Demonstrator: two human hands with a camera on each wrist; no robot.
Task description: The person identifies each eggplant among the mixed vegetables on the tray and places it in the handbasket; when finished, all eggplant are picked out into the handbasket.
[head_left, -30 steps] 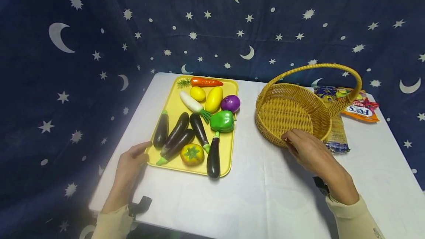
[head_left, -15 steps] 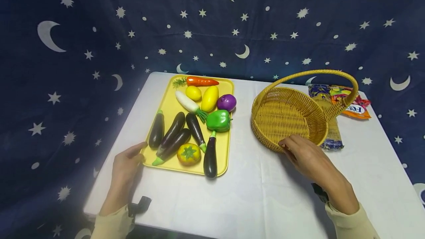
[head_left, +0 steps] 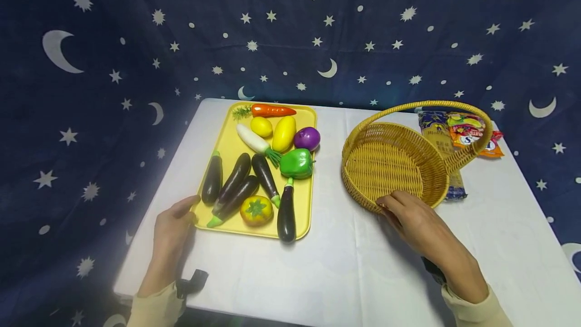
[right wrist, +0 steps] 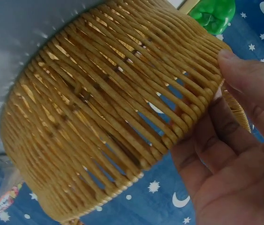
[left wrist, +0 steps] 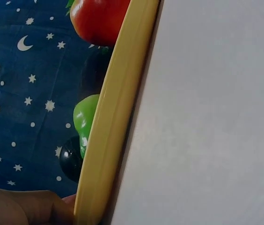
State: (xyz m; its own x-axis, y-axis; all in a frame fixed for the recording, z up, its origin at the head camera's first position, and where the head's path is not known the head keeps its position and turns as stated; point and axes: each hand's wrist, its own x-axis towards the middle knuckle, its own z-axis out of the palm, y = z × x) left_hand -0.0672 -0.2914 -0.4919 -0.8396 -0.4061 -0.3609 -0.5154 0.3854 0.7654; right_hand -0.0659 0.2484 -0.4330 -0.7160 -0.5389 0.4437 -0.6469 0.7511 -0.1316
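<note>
My left hand (head_left: 171,226) holds the left edge of a yellow tray (head_left: 206,224) near its front corner, thumb and index finger at the rim. In the left wrist view, fingers (left wrist: 33,204) meet the tray's rim. On the tray lie several eggplants (head_left: 286,216), a yellow-red tomato (head_left: 256,211), a green bell pepper (head_left: 296,163), a white radish (head_left: 251,138), a carrot (head_left: 274,110), a purple onion (head_left: 307,139), a lemon (head_left: 261,127) and a mango (head_left: 284,134). My right hand (head_left: 419,226) pinches the near rim of a wicker basket (head_left: 383,168), its thumb outside; the basket holds nothing.
Behind the basket's right side lie a blue-and-gold pasta packet (head_left: 438,132) and an orange-red candy bag (head_left: 472,135). A white cloth covers the table (head_left: 336,271). Dark blue curtain (head_left: 254,24) with moons and stars hangs along the back and left.
The near rim of the basket has come slightly toward me with my right hand, and its handle sits lower in view. The left hand stays at the tray; the head view shifted slightly.
</note>
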